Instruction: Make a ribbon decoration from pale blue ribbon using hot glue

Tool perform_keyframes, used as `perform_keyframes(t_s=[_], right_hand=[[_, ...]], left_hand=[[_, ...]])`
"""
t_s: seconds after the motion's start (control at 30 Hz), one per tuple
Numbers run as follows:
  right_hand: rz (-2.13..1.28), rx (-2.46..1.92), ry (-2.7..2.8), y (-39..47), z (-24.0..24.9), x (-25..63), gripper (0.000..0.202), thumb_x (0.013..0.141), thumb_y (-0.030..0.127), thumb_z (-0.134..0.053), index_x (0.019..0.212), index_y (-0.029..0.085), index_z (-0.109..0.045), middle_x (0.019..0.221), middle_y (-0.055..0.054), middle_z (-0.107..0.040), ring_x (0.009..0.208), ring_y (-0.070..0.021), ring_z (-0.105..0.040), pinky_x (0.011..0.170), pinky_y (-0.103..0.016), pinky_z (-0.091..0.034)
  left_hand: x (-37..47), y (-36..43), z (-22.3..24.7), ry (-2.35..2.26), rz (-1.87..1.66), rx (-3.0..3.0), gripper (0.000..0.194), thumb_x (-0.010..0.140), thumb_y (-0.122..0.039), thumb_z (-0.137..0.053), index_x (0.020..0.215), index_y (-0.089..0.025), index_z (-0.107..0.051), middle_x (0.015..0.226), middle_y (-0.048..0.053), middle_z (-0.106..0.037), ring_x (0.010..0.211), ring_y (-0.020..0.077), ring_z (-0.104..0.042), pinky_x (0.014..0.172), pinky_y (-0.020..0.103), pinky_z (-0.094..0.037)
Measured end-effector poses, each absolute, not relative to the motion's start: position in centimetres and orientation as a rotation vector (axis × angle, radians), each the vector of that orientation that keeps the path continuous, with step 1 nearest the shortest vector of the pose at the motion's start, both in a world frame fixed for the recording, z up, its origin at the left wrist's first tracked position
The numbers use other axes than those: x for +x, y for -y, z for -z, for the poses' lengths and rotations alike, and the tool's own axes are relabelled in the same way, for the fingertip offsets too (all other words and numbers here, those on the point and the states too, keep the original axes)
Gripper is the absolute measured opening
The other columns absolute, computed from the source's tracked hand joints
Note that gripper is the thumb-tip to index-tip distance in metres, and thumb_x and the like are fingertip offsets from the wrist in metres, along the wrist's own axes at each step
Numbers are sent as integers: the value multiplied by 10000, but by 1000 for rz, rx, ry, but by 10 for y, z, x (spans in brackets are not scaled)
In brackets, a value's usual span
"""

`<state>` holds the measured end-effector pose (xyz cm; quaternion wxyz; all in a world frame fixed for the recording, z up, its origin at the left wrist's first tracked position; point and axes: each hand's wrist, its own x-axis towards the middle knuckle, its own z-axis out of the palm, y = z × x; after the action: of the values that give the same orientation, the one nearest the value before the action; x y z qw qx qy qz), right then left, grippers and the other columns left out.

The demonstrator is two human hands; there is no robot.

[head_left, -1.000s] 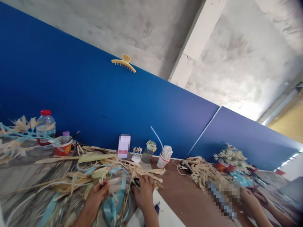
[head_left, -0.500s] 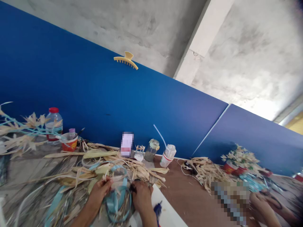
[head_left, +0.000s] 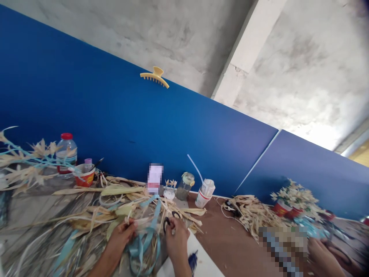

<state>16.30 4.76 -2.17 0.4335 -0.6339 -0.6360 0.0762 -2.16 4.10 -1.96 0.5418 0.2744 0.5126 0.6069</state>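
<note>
My left hand [head_left: 121, 235] is closed, its fingertips pinching a small pale strip of corn husk [head_left: 128, 219]. To its right, my right hand [head_left: 176, 239] is closed on scissors whose black handle loops [head_left: 166, 224] show at the fingers; the blades are hard to make out. Between and below the hands lies a tangle of light blue ribbon [head_left: 141, 246], one length running up toward the phone. Dry corn husks [head_left: 123, 190] spread across the table around and beyond both hands.
A blue partition [head_left: 115, 115] with a yellow claw clip [head_left: 155, 77] stands behind. Along it are a bottle [head_left: 67, 154], a red cup [head_left: 85, 177], a blurred phone [head_left: 155, 179], a jar [head_left: 185, 186] and paper cups [head_left: 205, 192]. At right, another person's hand [head_left: 324, 257] works.
My right hand has lifted and turned slightly, bringing the scissors' handles into clearer view. A length of blue ribbon now reaches farther up. My left hand keeps its pinch.
</note>
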Motion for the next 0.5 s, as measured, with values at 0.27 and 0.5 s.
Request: perform_keyframes(t_s=[0.27,0.5], right_hand=[[35,-1369,1317,-56,28,177,79,698,232,-585,706,198,-656,1038,-112,-601,1009,-281,-512,899,-407,-363],[-82,-1329,1254,-48,19,184,123,702,282,-585,634,202,-649,1055,-120,-586,1049,-296,-494,915,-430,-347]], left_hand=[[-24,-41,24,-1211,-1407,702,444,385,-526,-757,553,-174,-544,359,-84,-443,364,58,-309,423,204,-204],[-22,-36,18,-1155,-1420,672,406,414,-478,-759,584,-184,-537,395,-91,-426,416,74,-335,457,208,-228]])
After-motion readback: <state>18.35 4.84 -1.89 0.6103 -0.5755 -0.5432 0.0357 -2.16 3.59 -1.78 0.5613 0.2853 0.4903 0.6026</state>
